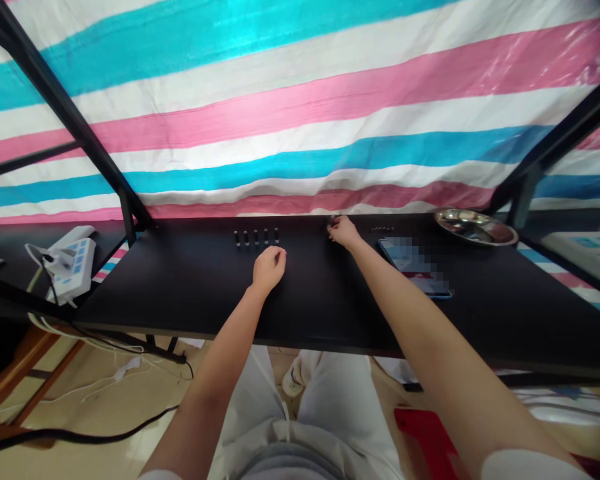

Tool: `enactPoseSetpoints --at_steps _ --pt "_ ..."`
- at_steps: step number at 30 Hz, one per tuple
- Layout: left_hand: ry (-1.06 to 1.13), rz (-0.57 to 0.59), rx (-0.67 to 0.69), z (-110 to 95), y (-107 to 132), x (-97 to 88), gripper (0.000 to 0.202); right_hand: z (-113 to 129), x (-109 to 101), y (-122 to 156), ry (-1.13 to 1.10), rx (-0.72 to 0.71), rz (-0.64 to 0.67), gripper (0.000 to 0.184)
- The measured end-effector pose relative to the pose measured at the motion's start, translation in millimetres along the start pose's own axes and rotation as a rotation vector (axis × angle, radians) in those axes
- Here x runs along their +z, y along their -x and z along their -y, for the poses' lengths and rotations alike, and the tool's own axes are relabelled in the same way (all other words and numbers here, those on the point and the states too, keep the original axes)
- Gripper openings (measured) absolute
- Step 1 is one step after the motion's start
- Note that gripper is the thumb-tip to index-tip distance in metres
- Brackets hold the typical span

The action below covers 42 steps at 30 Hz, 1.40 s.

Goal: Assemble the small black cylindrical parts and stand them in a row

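- Cylinders (pixel 256 237): five, small and dark with pale ends, standing upright in a row on the black table (pixel 325 300), towards its far edge, each apart from the next.
- Left hand (pixel 269 268): just in front of the row's right end, fingers curled inward; I cannot tell whether they pinch anything or only press together.
- Right hand (pixel 343 232): near the table's far edge, right of the cylinders, fingers drawn in at a small dark thing (pixel 331 223); I cannot tell whether they grip it or only touch it.
- Bits (pixel 383 229): a short row of tiny pieces, right of the right hand, too small to make out.
- Phone (pixel 414 267): lying flat nearer the person than the bits, its screen blurred out.
- Plate (pixel 473 227): shiny metal, round, at the far right of the table.
- Power strip (pixel 80 270): off to the left, beyond the table's end.
- Striped sheet (pixel 300 120): hanging behind the table.
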<state>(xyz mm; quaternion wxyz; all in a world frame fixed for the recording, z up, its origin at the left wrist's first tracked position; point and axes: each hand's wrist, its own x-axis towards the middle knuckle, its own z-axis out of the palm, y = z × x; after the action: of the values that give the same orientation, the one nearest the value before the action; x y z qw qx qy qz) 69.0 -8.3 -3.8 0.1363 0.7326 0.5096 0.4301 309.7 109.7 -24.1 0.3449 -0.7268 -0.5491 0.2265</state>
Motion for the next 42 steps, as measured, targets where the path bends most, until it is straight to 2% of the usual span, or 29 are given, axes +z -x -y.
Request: enactPoseSetpoints --at_steps 3,6,8,10,13,18,24,31,36,39,42 --pt "0.010 -0.012 -0.009 -1.1 0.0 -0.8 0.020 3.5 -4.4 21.1 -0.029 -0.034 -0.095 0.029" --pt "0.017 -0.030 -0.034 -0.8 -0.3 -0.6 0.019 14.1 -1.8 46.6 -0.043 -0.190 -0.196 0.017" --pt "0.019 -0.052 -0.062 0.8 -0.8 0.0 0.019 24.8 7.2 61.6 -0.071 -0.285 -0.139 0.015" --pt "0.021 -0.082 -0.100 3.0 -1.3 0.4 0.018 37.2 20.9 72.7 -0.068 -0.361 -0.005 0.018" --pt "0.035 -0.129 -0.162 5.1 -2.0 -0.3 0.019 55.9 43.5 82.0 0.045 -0.448 0.116 0.026" --pt "0.074 -0.181 -0.240 4.4 -2.4 -2.7 0.018 79.7 67.2 86.0 0.191 -0.365 0.116 0.029" --pt "0.111 -0.190 -0.254 4.7 -3.7 -2.2 0.018 88.9 76.2 84.2 0.189 -0.300 0.062 0.023" --pt "0.121 -0.173 -0.256 3.3 -4.6 -2.8 0.017 85.5 72.0 87.8 0.112 -0.330 0.058 0.016" --pt "0.156 -0.143 -0.229 -0.3 -3.4 -1.3 0.023 78.0 51.2 103.7 0.059 -0.426 0.073 0.020" --pt "0.175 -0.086 -0.172 -1.9 -1.3 0.8 0.040 72.7 35.7 118.9 0.129 -0.472 0.055 0.023" --pt "0.167 -0.029 -0.110 -1.9 0.5 2.6 0.042 68.6 25.0 132.4 0.210 -0.523 0.023 0.024"
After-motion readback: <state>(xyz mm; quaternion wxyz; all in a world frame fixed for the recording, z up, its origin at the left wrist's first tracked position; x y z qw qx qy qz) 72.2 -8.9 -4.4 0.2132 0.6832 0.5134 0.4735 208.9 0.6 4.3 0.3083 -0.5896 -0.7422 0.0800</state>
